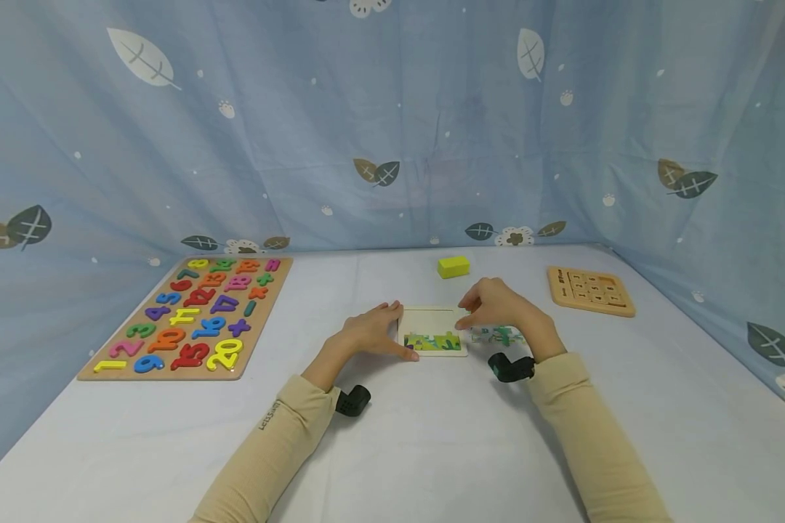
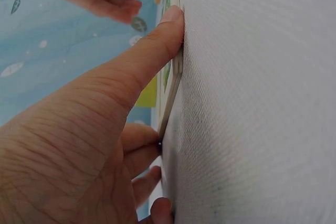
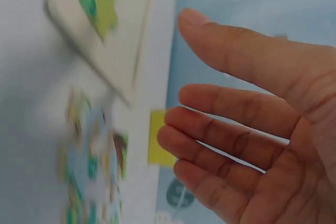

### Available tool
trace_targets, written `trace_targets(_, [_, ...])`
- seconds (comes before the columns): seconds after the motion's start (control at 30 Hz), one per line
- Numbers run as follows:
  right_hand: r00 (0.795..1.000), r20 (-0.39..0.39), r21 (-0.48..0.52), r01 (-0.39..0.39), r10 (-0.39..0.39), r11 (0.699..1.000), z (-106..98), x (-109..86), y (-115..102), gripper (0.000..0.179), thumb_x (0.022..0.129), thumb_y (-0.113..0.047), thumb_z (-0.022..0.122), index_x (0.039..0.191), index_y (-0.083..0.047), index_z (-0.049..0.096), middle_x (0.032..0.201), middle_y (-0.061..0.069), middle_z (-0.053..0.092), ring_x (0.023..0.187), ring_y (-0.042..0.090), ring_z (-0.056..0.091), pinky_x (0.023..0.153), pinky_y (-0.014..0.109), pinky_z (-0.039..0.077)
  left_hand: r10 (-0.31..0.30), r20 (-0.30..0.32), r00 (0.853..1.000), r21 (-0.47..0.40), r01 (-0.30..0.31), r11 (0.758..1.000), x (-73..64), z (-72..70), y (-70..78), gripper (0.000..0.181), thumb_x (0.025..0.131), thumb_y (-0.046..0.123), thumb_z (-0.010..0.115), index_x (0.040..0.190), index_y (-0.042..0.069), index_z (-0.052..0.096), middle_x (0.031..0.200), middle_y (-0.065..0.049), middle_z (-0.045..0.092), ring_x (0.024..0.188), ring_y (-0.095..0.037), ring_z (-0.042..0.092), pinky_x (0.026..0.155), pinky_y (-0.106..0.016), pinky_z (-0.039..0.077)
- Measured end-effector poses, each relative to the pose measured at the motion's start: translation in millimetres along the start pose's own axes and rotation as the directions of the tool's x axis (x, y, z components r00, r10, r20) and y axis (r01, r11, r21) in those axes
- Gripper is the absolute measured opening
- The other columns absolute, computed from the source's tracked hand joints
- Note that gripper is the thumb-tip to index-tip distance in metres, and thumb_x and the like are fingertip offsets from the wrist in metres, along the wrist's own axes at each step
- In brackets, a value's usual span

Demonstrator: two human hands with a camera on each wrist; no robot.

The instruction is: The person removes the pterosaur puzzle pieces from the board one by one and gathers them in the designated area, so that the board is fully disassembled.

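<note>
Number board (image 1: 258, 319): left of the puzzle tray (image 1: 432, 319), well apart
Digit board (image 1: 611, 309): right of the tray, farther back
Left hand (image 1: 369, 335): thumb and fingers gripping the tray's left side
Right hand (image 1: 497, 303): by the tray's right edge, empty, fingers loosely extended
Puzzle tray: on the white table (image 1: 392, 450), green picture along its near side
Yellow block (image 1: 453, 267): behind the tray
Loose pieces (image 1: 499, 335): just right of the tray
</note>
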State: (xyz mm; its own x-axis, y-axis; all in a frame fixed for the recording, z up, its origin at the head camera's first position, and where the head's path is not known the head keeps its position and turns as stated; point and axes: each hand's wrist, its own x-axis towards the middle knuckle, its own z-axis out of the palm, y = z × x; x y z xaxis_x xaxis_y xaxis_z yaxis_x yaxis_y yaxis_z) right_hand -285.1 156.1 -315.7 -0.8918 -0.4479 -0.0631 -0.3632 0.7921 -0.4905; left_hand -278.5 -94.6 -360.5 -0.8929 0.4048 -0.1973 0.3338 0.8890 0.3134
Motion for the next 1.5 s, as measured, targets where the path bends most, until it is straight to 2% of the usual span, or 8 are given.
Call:
trace_targets(0.33, [0.997, 0.026, -0.035, 0.077, -0.077, 0.996, 30.4, 16.0, -29.4, 0.041, 0.082, -0.023, 0.076, 0.112, 0.004, 0.069, 0.103, 0.014, 0.070, 0.093, 0.022, 0.062, 0.084, 0.037, 0.053, 0.001, 0.013, 1.000, 0.013, -0.001, 1.000, 1.8, 0.3, -0.8, 0.105, 0.075, 0.065, 0.069, 0.155, 0.017, 0.021, 0.162, 0.002, 0.017, 0.150, -0.021, 0.016, 0.109, -0.061, 0.030])
trace_targets(0.53, [0.989, 0.065, -0.047, 0.139, -0.136, 0.989, 40.8, 19.6, -34.6, 0.031, 0.084, -0.020, 0.075, 0.108, 0.000, 0.073, 0.094, 0.007, 0.071, 0.082, 0.014, 0.058, 0.076, 0.029, 0.050, 0.005, 0.004, 1.000, 0.013, -0.005, 1.000, 1.2, 0.5, -0.9, 0.105, 0.075, 0.065, 0.069, 0.155, 0.016, 0.021, 0.162, 0.002, 0.018, 0.150, -0.021, 0.018, 0.107, -0.061, 0.031])
trace_targets(0.7, [0.978, 0.090, -0.083, 0.197, -0.190, 0.977, 45.3, 20.1, -37.9, 0.023, 0.085, -0.018, 0.073, 0.102, -0.003, 0.076, 0.085, 0.004, 0.069, 0.071, 0.009, 0.050, 0.064, 0.021, 0.041, 0.012, -0.001, 1.000, 0.007, -0.012, 1.000, 1.0, 0.3, -0.8, 0.105, 0.075, 0.065, 0.069, 0.154, 0.016, 0.022, 0.161, 0.001, 0.019, 0.149, -0.021, 0.018, 0.106, -0.062, 0.032])
trace_targets(1.0, [0.985, 0.094, -0.151, 0.159, -0.146, 0.976, 48.5, 20.1, -42.6, 0.024, 0.086, -0.019, 0.072, 0.104, -0.003, 0.075, 0.090, 0.007, 0.067, 0.071, 0.010, 0.053, 0.060, 0.020, 0.040, 0.015, -0.002, 1.000, -0.010, -0.015, 1.000, 0.9, 0.0, -0.8, 0.105, 0.075, 0.063, 0.070, 0.154, 0.015, 0.022, 0.161, -0.001, 0.020, 0.149, -0.022, 0.018, 0.107, -0.061, 0.031])
trace_targets(1.1, [0.985, 0.088, -0.169, 0.161, -0.148, 0.972, 49.4, 21.3, -42.9, 0.028, 0.085, -0.018, 0.073, 0.108, -0.002, 0.073, 0.082, 0.006, 0.065, 0.066, 0.009, 0.049, 0.058, 0.020, 0.038, 0.014, -0.001, 1.000, -0.009, -0.014, 1.000, 0.8, 0.2, -0.9, 0.105, 0.075, 0.063, 0.070, 0.154, 0.015, 0.022, 0.161, 0.000, 0.020, 0.149, -0.022, 0.018, 0.107, -0.062, 0.031])
trace_targets(1.23, [0.983, 0.086, -0.188, 0.174, -0.160, 0.967, 50.5, 22.0, -43.1, 0.037, 0.085, -0.018, 0.074, 0.116, 0.002, 0.069, 0.070, 0.003, 0.053, 0.061, 0.010, 0.039, 0.056, 0.020, 0.032, 0.009, 0.004, 1.000, -0.003, -0.009, 1.000, 0.9, 0.2, -0.6, 0.106, 0.074, 0.064, 0.070, 0.155, 0.016, 0.021, 0.161, 0.001, 0.019, 0.149, -0.021, 0.018, 0.107, -0.063, 0.030])
trace_targets(1.33, [0.982, 0.086, -0.198, 0.180, -0.165, 0.964, 51.0, 21.2, -44.2, 0.036, 0.085, -0.019, 0.074, 0.114, 0.003, 0.069, 0.077, 0.003, 0.055, 0.065, 0.010, 0.041, 0.058, 0.021, 0.034, 0.011, 0.003, 1.000, 0.000, -0.011, 1.000, 1.0, 0.0, -0.1, 0.106, 0.075, 0.064, 0.070, 0.155, 0.015, 0.021, 0.161, 0.001, 0.020, 0.149, -0.021, 0.018, 0.107, -0.063, 0.030])
trace_targets(1.5, [0.978, 0.081, -0.197, 0.206, -0.193, 0.959, 52.9, 20.6, -46.6, 0.023, 0.085, -0.017, 0.074, 0.097, 0.002, 0.074, 0.093, 0.007, 0.065, 0.072, 0.010, 0.052, 0.065, 0.021, 0.044, 0.015, -0.003, 1.000, -0.003, -0.015, 1.000, 0.6, -0.2, -0.2, 0.105, 0.075, 0.063, 0.070, 0.154, 0.015, 0.022, 0.161, 0.000, 0.020, 0.149, -0.021, 0.018, 0.107, -0.063, 0.030])
